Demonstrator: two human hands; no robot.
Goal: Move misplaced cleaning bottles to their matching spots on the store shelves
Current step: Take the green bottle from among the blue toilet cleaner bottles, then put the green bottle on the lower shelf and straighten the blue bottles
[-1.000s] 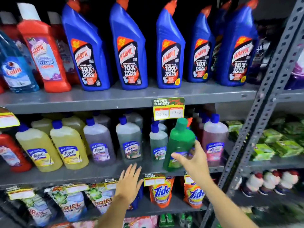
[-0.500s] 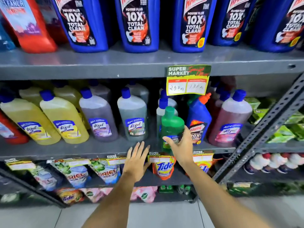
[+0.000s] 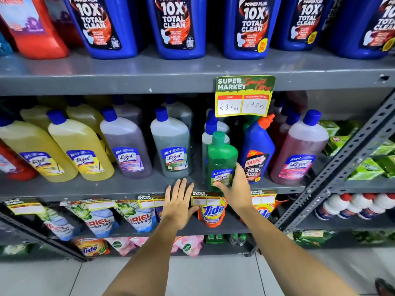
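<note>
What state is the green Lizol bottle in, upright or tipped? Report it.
Upright. The green Lizol bottle stands cap-up at the middle shelf edge, with the right hand gripping its lower label area.

Middle shelf (image 3: 89, 188): grey painted metal, matt, with small scuffs along the front lip. Slotted upright (image 3: 350, 154) at right: grey perforated metal, dull finish. Green bottle (image 3: 222, 154): translucent green plastic, smooth and faintly glossy, with a smooth green plastic cap and a glossy printed label. Yellow bottles (image 3: 79, 146) at left: clear plastic with a slight sheen, caps in opaque blue plastic. Small blue bottle (image 3: 257, 146) just right of the green one: opaque glossy plastic, orange plastic cap. Large blue bottles (image 3: 173, 24) on the far upper shelf: opaque plastic, glossy, with bright highlights. Offer tag (image 3: 244, 96): printed paper, slightly shiny. Detergent pouches (image 3: 211, 210) below: glossy plastic film, crinkled. Floor (image 3: 192, 276): pale smooth tile.
</note>
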